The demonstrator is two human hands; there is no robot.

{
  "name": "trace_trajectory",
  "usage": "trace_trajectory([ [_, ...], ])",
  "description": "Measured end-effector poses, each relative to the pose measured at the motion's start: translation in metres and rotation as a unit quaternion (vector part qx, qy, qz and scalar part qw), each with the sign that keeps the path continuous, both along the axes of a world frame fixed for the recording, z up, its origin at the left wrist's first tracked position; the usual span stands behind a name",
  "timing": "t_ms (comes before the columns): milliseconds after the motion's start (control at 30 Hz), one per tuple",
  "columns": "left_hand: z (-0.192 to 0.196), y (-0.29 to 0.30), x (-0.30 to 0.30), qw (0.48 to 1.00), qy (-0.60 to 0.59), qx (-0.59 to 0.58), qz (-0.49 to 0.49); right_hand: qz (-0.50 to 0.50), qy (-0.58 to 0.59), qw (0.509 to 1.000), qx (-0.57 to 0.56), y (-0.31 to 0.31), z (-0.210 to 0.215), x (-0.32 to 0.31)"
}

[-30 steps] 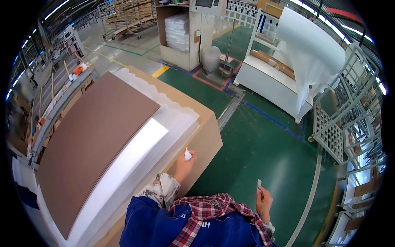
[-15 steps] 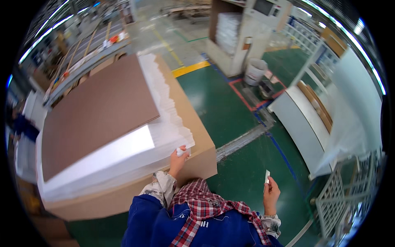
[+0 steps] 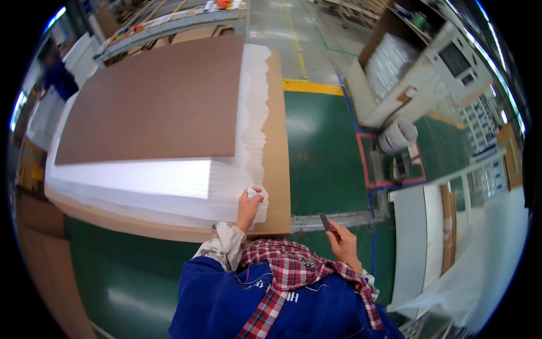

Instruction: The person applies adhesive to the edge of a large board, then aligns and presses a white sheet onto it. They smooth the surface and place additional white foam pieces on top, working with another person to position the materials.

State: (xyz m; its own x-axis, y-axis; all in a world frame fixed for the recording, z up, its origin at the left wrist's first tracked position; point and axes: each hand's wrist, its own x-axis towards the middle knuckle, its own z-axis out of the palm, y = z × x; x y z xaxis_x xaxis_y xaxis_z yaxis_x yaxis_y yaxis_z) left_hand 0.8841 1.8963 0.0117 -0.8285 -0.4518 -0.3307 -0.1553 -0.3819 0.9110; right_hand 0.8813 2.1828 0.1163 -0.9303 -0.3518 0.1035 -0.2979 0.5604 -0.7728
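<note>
My left hand (image 3: 248, 209) is closed round a crumpled white piece (image 3: 252, 193) at the near right corner of the stack. Whether that piece is part of the white foam sheet (image 3: 255, 121) beneath it I cannot tell. In my right hand (image 3: 344, 244), off the stack's right side, is a small flat dark strip (image 3: 326, 222), its tip pointing up and away. A large brown board (image 3: 152, 104) lies on the foam sheet, with a glossy white panel (image 3: 180, 178) showing along its near edge. Tan cardboard (image 3: 278, 147) sticks out below, on the right.
Beyond the green floor (image 3: 322, 147) stands a pale machine cabinet (image 3: 370, 107) with a white bucket (image 3: 398, 135) beside it. White panels (image 3: 409, 243) and translucent sheeting (image 3: 480, 265) are at the right. A roller table (image 3: 175, 31) is behind the stack; a person (image 3: 59, 76) is far left.
My view has turned rightward, so the stack now lies squarer before me. My right hand has come inward toward the stack with the strip. My left hand stays at the foam corner.
</note>
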Motion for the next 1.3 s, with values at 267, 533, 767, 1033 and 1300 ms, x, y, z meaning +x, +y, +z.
trace_trajectory([
  [267,0.002,-0.009,-0.025,0.997,0.007,-0.066,0.034,0.100,-0.189,0.966,-0.148,-0.078,-0.009,-0.117],
  [533,0.008,-0.003,-0.073,0.988,0.003,0.005,0.157,0.322,-0.296,0.894,-0.097,-0.200,-0.059,-0.229],
  [767,0.000,0.023,-0.123,0.936,-0.071,-0.052,0.341,0.459,-0.392,0.796,-0.050,-0.266,-0.106,-0.294],
  [1033,0.010,0.040,-0.139,0.893,-0.062,-0.065,0.442,0.535,-0.406,0.741,-0.002,-0.301,-0.153,-0.306],
  [1300,0.012,0.056,-0.155,0.871,-0.033,-0.030,0.490,0.560,-0.435,0.705,-0.007,-0.324,-0.162,-0.304],
])
